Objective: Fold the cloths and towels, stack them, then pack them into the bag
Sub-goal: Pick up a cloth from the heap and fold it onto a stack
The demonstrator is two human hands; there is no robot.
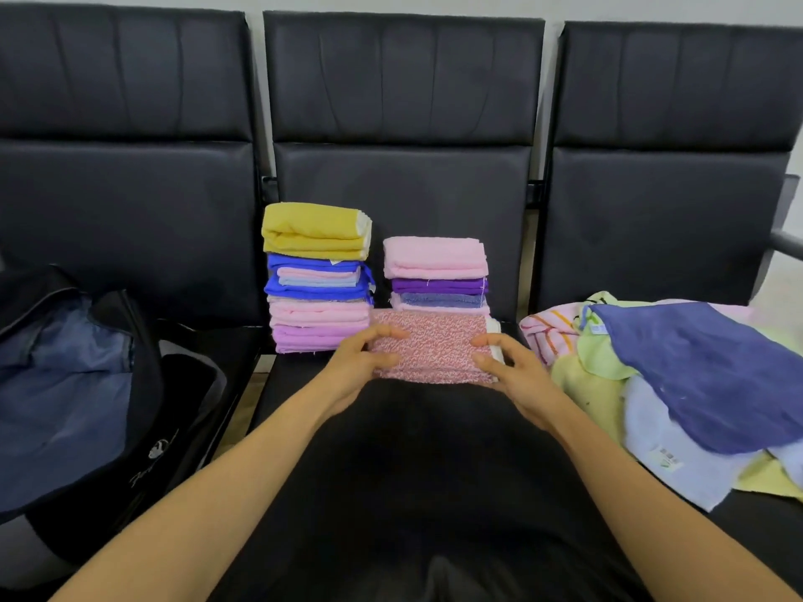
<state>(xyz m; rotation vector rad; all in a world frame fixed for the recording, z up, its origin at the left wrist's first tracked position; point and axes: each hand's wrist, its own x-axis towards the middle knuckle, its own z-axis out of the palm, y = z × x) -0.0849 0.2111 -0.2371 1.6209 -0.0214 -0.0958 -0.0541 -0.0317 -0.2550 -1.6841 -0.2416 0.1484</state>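
- While it is held just in front of the shorter stack of folded pink and purple towels (436, 271), the folded pink speckled cloth (430, 345) is gripped at both ends.
- The left hand (360, 367) curls closely round its left end.
- The right hand (521, 380) pinches its right end.
- The taller stack topped by a yellow towel (319, 280) stands just left.
- The open black bag with blue lining (78, 384) lies on the left seat.

You're in what looks like a waiting room or office lobby: a row of linked black padded seats (399, 167) against a plain pale wall (434, 4), with a metal armrest (786, 243) at the right.
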